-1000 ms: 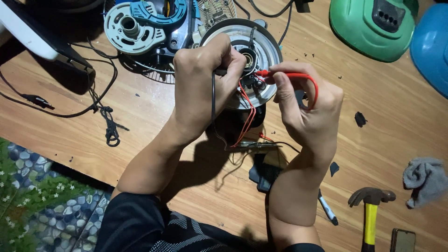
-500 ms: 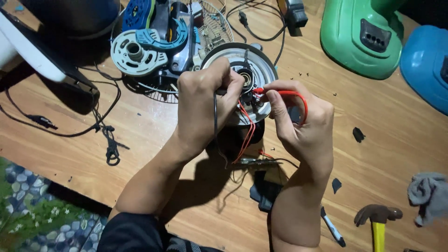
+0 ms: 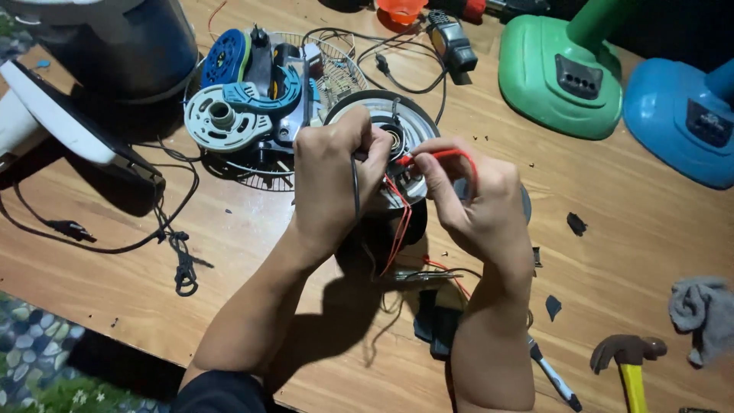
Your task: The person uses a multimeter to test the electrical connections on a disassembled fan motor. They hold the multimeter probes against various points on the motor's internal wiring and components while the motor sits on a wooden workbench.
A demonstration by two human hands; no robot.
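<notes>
A round silver fan motor (image 3: pixel 382 122) stands upright on the wooden table (image 3: pixel 612 229), with red wires (image 3: pixel 397 222) running down its side. My left hand (image 3: pixel 332 183) is closed over the motor's front and pinches a thin dark lead (image 3: pixel 355 187) at its top. My right hand (image 3: pixel 474 203) pinches a red wire (image 3: pixel 443 154) that loops from the motor's centre over my fingers. The motor's lower body is hidden behind both hands.
Blue and grey fan housing parts (image 3: pixel 245 99) and a wire grille lie behind the motor. A green fan base (image 3: pixel 562 76) and a blue fan base (image 3: pixel 680 122) stand at the right. A black cable (image 3: pixel 164 229), a yellow-handled hammer (image 3: pixel 631 363), a grey rag (image 3: pixel 703 310) and a pen (image 3: pixel 554 378) lie nearby.
The view has tilted, so everything sits lower in frame. Both hands stay on the motor with the same grip on the wires.
</notes>
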